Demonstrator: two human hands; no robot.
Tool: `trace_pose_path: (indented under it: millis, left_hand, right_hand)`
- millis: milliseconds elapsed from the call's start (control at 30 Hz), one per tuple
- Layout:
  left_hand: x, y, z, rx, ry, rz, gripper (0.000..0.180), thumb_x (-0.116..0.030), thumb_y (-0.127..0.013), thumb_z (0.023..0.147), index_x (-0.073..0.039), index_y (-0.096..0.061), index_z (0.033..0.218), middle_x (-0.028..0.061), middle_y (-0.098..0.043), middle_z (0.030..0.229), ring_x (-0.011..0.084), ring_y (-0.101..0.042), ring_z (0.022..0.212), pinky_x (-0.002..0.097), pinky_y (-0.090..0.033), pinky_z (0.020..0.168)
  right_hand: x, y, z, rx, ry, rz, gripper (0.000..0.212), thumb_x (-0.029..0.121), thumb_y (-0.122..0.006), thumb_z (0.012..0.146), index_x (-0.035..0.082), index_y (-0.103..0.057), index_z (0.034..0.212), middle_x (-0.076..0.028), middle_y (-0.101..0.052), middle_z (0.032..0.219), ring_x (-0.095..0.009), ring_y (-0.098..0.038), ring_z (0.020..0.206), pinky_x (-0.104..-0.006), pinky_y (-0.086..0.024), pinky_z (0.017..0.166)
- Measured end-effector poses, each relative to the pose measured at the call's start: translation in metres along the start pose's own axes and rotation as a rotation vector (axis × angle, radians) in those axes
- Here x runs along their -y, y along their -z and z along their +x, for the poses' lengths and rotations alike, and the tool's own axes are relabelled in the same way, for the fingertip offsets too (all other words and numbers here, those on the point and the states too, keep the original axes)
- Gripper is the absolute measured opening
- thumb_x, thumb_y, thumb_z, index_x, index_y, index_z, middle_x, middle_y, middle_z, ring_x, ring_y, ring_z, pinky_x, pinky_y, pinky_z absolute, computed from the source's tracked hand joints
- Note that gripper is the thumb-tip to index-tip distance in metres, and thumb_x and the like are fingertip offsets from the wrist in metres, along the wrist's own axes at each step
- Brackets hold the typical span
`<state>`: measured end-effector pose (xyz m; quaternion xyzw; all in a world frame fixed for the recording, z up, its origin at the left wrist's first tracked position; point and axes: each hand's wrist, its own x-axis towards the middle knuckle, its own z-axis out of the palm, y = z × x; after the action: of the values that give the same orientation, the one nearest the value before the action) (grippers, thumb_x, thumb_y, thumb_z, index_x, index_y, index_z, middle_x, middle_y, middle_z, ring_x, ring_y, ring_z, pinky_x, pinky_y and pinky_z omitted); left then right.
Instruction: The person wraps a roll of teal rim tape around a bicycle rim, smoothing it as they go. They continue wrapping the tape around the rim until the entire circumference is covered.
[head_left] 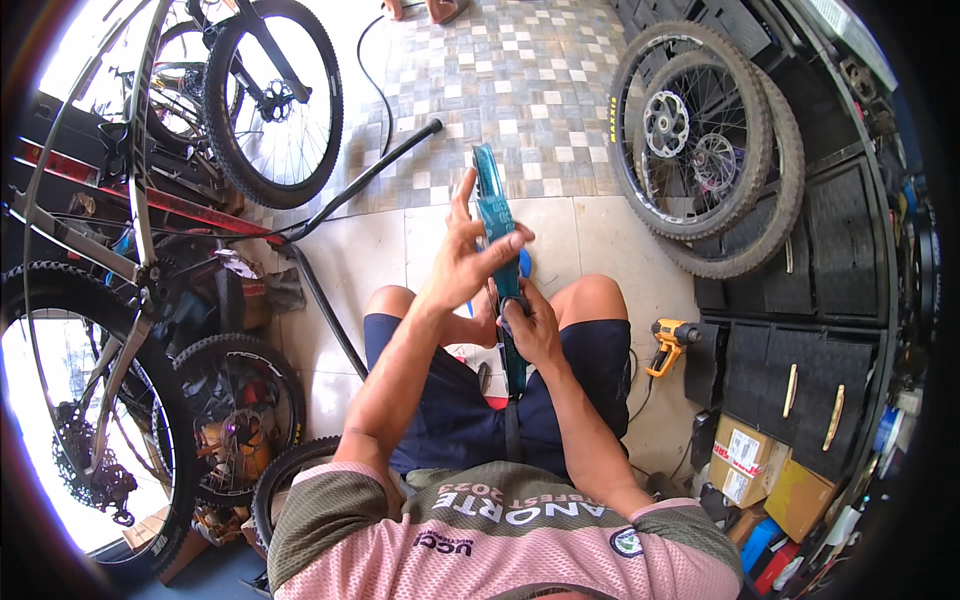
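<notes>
**Two hands on a teal bicycle part**

Pink and olive jersey shoulders point(500, 545) fill the lower edge, with both forearms reaching forward over dark blue shorts point(450, 400) and bare knees. Held upright between the knees is a long, narrow teal bicycle part point(497, 235) (its exact kind is hard to tell edge-on), its dark lower end running down toward the lap. Left hand point(470, 262) wraps the part near its middle, thumb pressed across the front and one finger pointing up beside it. Right hand point(530, 325) grips it lower down, fingers closed around the dark section. On the pale tiled floor point(350, 270) to the right lies a yellow power drill point(668, 340); two spoked wheels point(700, 140) lean against black panels beyond it. A bicycle frame point(120, 250) stands at left, and cardboard boxes point(745, 460) sit at lower right.
</notes>
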<state>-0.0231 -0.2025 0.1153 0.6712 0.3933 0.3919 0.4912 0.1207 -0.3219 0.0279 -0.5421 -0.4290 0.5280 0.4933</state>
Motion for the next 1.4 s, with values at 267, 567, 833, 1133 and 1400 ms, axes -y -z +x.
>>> trace_pose_path:
  millis: [267,567,833,1133,1400]
  left_hand:
    - [-0.001,0.031,0.136,-0.018,0.179,-0.273,0.037,-0.03,-0.069,0.105,0.001,-0.078,0.123,0.0128,-0.073,0.135,0.0285,-0.049,0.144,0.0368,-0.042,0.116]
    - [0.012,0.055,0.235,0.037,0.036,-0.223,0.038,-0.038,-0.067,0.106,-0.005,-0.081,0.119,0.0223,-0.065,0.142,0.0286,-0.057,0.134,0.0448,-0.054,0.107]
    - [0.085,0.051,0.249,-0.147,-0.054,0.404,0.033,-0.051,-0.079,0.095,-0.031,-0.084,0.121,0.0227,-0.006,0.178,0.045,-0.014,0.162,0.0587,-0.039,0.123]
    - [0.132,0.06,0.249,-0.22,-0.022,0.494,0.035,-0.056,-0.08,0.092,-0.037,-0.083,0.121,0.0219,-0.013,0.177,0.0486,-0.014,0.159,0.0679,-0.032,0.122]
    - [0.157,0.059,0.246,-0.216,0.004,0.503,0.034,-0.054,-0.081,0.092,-0.036,-0.084,0.12,0.0216,-0.011,0.177,0.0497,-0.012,0.158,0.0686,-0.032,0.121]
  right_hand:
    - [0.007,0.001,-0.004,0.032,-0.05,0.044,0.036,0.025,-0.059,0.106,0.004,-0.061,0.135,-0.001,-0.064,0.091,-0.008,-0.064,0.076,-0.0269,-0.056,0.07]
    - [-0.006,0.003,-0.001,0.013,-0.069,0.022,0.036,0.027,-0.059,0.106,0.004,-0.06,0.134,-0.001,-0.064,0.088,-0.009,-0.063,0.076,-0.0276,-0.055,0.07]
    - [-0.005,0.005,-0.007,0.005,-0.103,-0.004,0.035,0.019,-0.057,0.105,0.003,-0.058,0.136,-0.002,-0.063,0.087,-0.009,-0.062,0.076,-0.0285,-0.054,0.07]
    - [-0.008,0.004,-0.002,0.01,-0.091,-0.083,0.03,0.018,-0.057,0.105,0.004,-0.059,0.131,-0.002,-0.064,0.083,-0.01,-0.063,0.072,-0.0297,-0.054,0.068]
    - [-0.003,-0.002,0.003,-0.039,-0.02,-0.106,0.033,0.03,-0.06,0.104,0.004,-0.062,0.123,-0.005,-0.058,0.07,-0.016,-0.06,0.06,-0.0342,-0.049,0.059]
